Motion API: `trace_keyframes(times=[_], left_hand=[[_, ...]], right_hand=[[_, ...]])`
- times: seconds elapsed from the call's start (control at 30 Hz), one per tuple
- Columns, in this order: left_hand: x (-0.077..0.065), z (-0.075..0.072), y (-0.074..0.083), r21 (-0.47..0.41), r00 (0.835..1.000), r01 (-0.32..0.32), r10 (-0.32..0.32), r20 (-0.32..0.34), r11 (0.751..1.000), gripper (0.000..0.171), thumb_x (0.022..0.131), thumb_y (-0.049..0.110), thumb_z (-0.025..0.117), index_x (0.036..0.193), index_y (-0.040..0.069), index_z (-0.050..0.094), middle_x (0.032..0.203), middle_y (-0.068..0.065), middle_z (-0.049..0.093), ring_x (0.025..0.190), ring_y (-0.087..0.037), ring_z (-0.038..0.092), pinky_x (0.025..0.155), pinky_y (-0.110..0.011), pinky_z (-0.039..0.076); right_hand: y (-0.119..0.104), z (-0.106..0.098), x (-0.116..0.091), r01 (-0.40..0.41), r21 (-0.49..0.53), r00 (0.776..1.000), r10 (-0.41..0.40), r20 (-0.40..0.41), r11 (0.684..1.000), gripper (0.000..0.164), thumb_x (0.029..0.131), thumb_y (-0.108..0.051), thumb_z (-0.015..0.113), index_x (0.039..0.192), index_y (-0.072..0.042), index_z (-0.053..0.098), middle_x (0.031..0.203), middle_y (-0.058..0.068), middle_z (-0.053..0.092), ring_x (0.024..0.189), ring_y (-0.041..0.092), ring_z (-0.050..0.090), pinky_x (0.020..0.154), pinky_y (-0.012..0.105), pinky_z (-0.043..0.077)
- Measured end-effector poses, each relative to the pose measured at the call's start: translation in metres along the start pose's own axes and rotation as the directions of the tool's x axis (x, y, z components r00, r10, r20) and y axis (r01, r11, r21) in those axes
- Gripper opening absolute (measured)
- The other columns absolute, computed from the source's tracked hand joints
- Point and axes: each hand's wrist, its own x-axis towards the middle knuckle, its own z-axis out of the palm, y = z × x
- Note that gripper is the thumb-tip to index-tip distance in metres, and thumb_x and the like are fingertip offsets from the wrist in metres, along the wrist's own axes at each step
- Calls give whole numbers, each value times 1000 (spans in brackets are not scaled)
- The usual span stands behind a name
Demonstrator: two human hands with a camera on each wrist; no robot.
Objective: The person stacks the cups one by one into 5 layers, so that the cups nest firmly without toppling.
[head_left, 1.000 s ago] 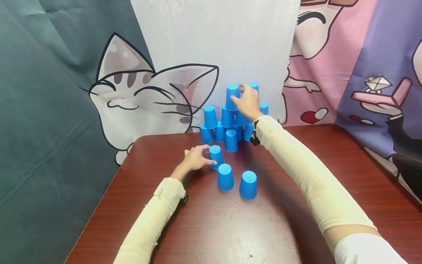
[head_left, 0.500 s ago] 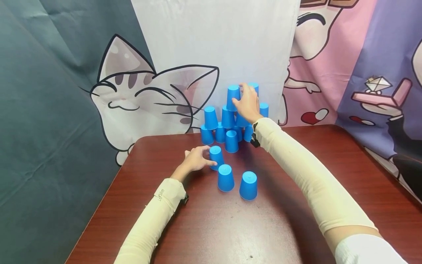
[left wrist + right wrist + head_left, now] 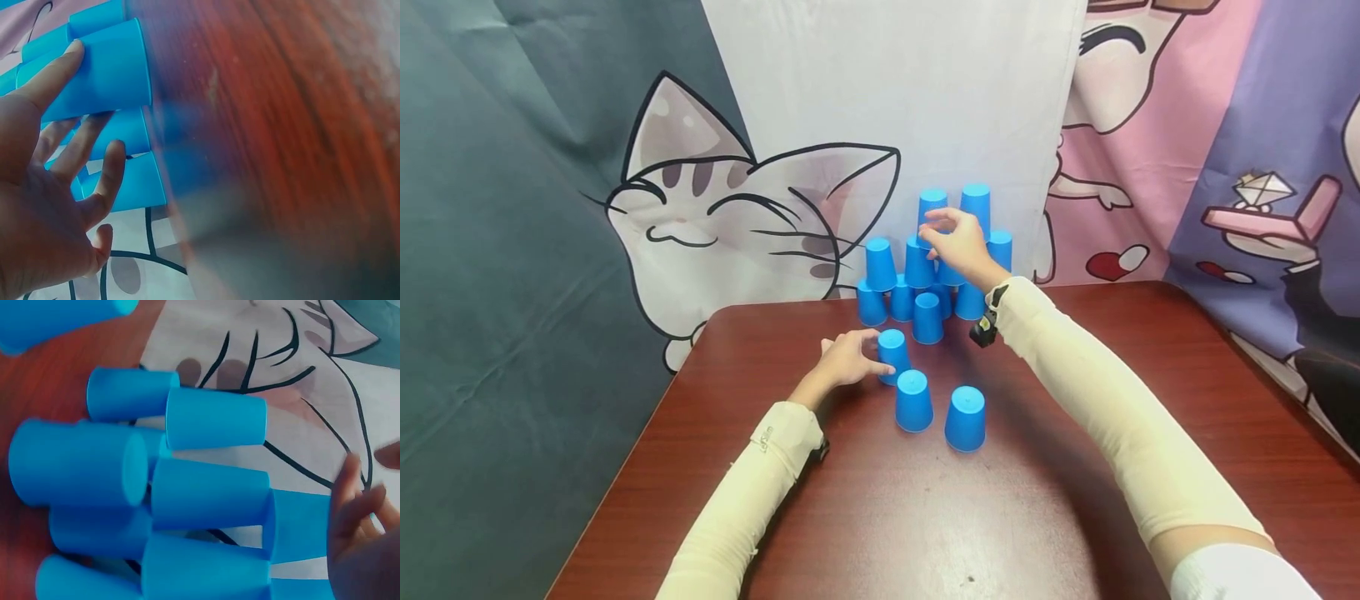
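Observation:
At the table's middle, an upside-down blue plastic cup [image 3: 892,350] stands between the thumb and fingers of my left hand [image 3: 847,358]. In the left wrist view, the thumb lies along this cup [image 3: 109,72], and some fingertips are hidden behind it. Farther back, several blue cups form a stepped stack. My right hand [image 3: 958,243] hovers in front of the stack's top row, fingers loosely bent and holding nothing. Just behind its fingertips is the left top cup [image 3: 933,202]; beside it stands another top cup [image 3: 976,207]. The right wrist view shows a gap between hand and top cup [image 3: 300,525].
One cup [image 3: 927,320] stands alone before the stack. Two more cups, one left [image 3: 913,403] and one right [image 3: 966,421], stand nearer me on the brown table [image 3: 880,517]. A cartoon-printed cloth [image 3: 820,75] hangs behind the table's back edge.
My right hand has let go of the left top cup and drawn back slightly toward me; that cup stays on the stack. The left hand keeps its place at its cup.

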Motion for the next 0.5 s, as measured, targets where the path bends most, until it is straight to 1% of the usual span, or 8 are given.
trace_keyframes(times=[0.03,0.13,0.23,0.33,0.43,0.5], left_hand=[[-1,-1,1,1,1000,5,-5,3,1000,73,76,48,83,137,18,58,127,-4,65,116,-25,56,95,-54,29],[-2,-2,2,-2,1000,13,-13,3,1000,75,75,48,83,138,16,57,129,-6,64,118,-27,55,96,-55,28],[-2,0,0,-23,1000,14,-14,4,1000,74,76,47,83,139,17,57,130,-6,64,119,-27,55,95,-55,29],[-3,3,-3,-65,1000,16,-15,16,998,74,77,46,82,140,18,56,132,-6,63,121,-27,54,95,-56,31],[-4,4,-4,-95,1000,17,-15,21,995,73,78,46,81,141,18,55,134,-7,61,124,-28,52,97,-58,30],[-4,4,-4,-98,1000,14,-12,16,995,73,78,46,81,141,18,55,135,-7,61,124,-29,52,97,-58,29]], right_hand=[[1,0,-1,-23,22,999,22,36,999,40,97,-20,63,134,-5,58,123,15,66,88,34,71,70,27,57],[3,-1,-2,-65,26,991,62,116,998,41,99,-22,62,136,-5,57,124,14,67,82,26,72,55,20,50],[6,0,-3,-95,17,980,91,176,995,44,99,-24,61,138,-6,55,125,12,67,75,17,72,46,21,43],[9,-1,-3,-113,13,968,107,225,993,46,99,-25,62,140,-7,53,130,11,65,75,14,72,47,22,45],[12,-1,-2,-114,18,960,106,257,993,45,99,-23,61,141,-8,53,134,11,62,79,17,73,48,22,46],[14,-2,-1,-110,9,957,104,271,994,46,99,-22,61,142,-7,52,136,12,60,81,18,73,49,22,47]])
